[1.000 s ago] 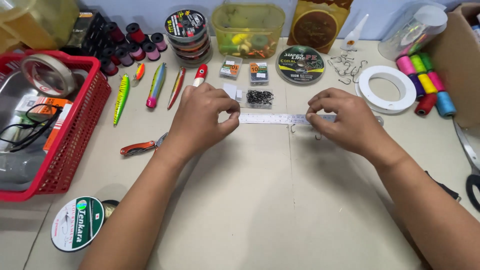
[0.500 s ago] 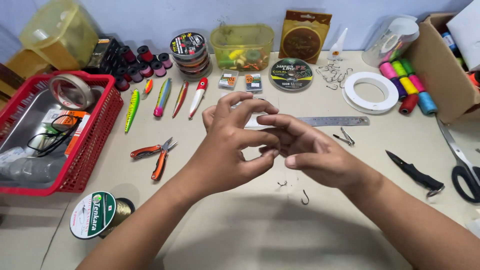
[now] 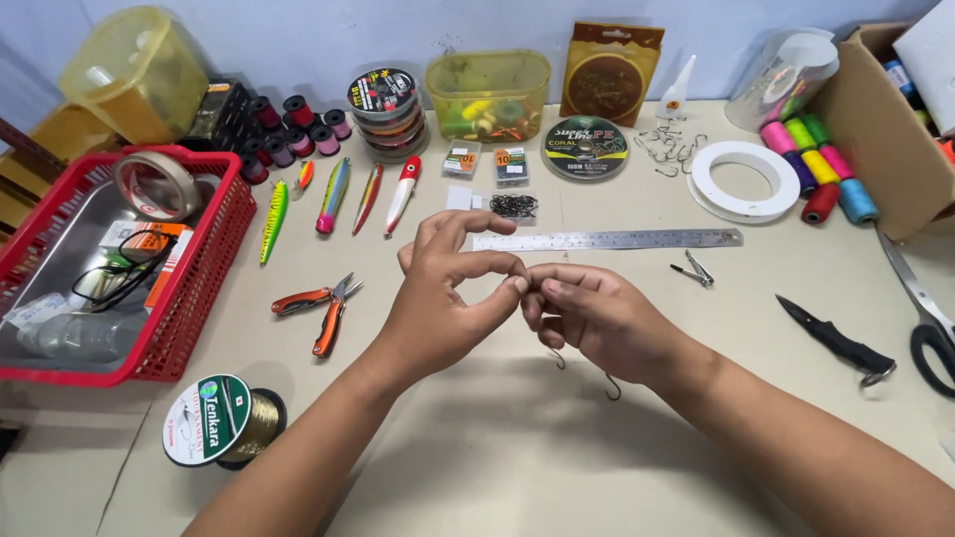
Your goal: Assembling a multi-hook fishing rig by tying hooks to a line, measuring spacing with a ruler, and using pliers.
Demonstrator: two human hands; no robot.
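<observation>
My left hand (image 3: 448, 298) and my right hand (image 3: 597, 313) meet above the middle of the table, fingertips touching. Thumb and forefinger of each are pinched together; whatever lies between them is too fine to make out. Two small metal hooks (image 3: 559, 358) (image 3: 612, 386) lie on the table just under my right hand. A steel ruler (image 3: 637, 240) lies right behind the hands, and a small nail clipper (image 3: 693, 269) sits to its right.
Orange-handled pliers (image 3: 323, 306) and a line spool (image 3: 214, 421) lie to the left, a red basket (image 3: 189, 298) further left. Lures (image 3: 333, 194), spools, hook packets and a yellow box (image 3: 487, 94) line the back. At right are a black knife (image 3: 836, 343), scissors (image 3: 920, 318) and a cardboard box (image 3: 885, 129).
The hands left the ruler, came toward me and closed into a fingertip pinch. The view shifted, so the pliers, hooks and knife came into sight.
</observation>
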